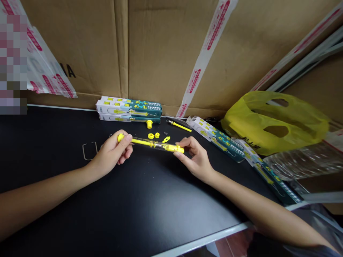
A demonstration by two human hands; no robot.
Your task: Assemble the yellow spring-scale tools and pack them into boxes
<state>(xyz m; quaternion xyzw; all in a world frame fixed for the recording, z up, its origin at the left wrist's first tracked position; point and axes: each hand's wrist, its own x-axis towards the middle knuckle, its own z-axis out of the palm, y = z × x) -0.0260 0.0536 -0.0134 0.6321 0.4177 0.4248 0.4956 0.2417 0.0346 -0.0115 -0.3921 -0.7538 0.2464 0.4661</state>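
A clear-tubed spring scale [144, 142] with yellow end caps and a yellow rod inside lies almost level between my hands, above the table. My left hand [114, 149] pinches its left end between thumb and fingers. At the other end, my right hand [195, 156] has thumb and fingertips closed on the yellow cap. Just behind the tube lie two yellow rings [150, 136], a flat yellow piece [166, 139] and a small spring [165, 133]. A yellow cap [149, 124] stands farther back. Beside my left wrist rests a bent wire hook [84, 152].
Printed boxes [128, 110] are stacked against the cardboard [160, 53] at the back. A yellow rod with a spring [182, 126] lies nearby. More boxes [217, 137] run along the right, beside a yellow plastic bag [241, 117] and clear plastic [294, 162]. The black table [128, 210] has a pale edge.
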